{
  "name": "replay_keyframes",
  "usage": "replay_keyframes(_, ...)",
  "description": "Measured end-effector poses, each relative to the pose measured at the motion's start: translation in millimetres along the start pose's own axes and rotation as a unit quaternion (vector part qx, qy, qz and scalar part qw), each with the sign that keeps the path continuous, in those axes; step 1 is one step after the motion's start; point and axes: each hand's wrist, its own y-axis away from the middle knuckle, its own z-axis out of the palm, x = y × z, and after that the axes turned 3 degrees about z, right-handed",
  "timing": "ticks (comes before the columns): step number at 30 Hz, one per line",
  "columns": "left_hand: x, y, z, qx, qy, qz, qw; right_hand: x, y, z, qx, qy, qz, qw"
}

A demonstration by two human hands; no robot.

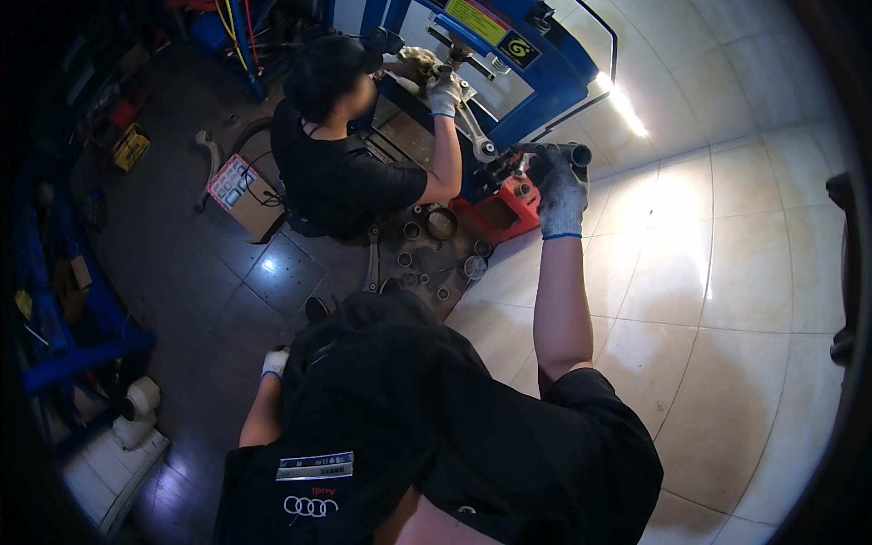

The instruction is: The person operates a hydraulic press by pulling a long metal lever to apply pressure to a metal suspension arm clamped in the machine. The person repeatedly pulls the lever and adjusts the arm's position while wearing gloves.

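- Up on the right, the person's right hand (560,195), in a grey glove with a blue cuff, is out at full stretch, fingers curled around a dark tube (579,155)!
- That tube sits right at the top of the glove, its round open end pointing right, just above the red metal housing (523,216) and close by the tiled wall (736,300).
- Over to the left hand (275,362): it hangs low in a white glove beside the person's dark trousers, partly hidden, and I can't tell whether its fingers are spread or pressed together.
- Just left of the red housing, a co-worker (350,177) in black crouches at the blue press frame (568,68), white glove (444,94) touching a metal control arm (470,132) that slants down toward the housing.
- Down on the dark floor (213,272), a scatter of metal rings (441,223) lies below the press, with a cardboard box (255,216) at the co-worker's left.
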Motion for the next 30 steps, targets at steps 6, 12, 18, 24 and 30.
replay_keyframes(6,5,-13,-4,-0.026,-0.077,0.026,0.996,10,-2,-22,0.028,0.058,-0.006,0.998)
replay_keyframes(12,20,-13,-7,-0.021,-0.073,0.062,0.995,52,-8,-58,0.063,0.012,0.040,0.997)
replay_keyframes(18,37,-4,-8,-0.025,-0.014,0.042,0.999,159,2,-107,0.047,0.145,0.044,0.987)
replay_keyframes(24,37,-12,-3,-0.038,-0.135,0.056,0.989,217,83,-114,-0.072,0.406,0.228,0.882)
replay_keyframes(30,31,-14,-6,-0.038,-0.097,0.073,0.992,232,139,-145,-0.199,0.491,0.372,0.762)
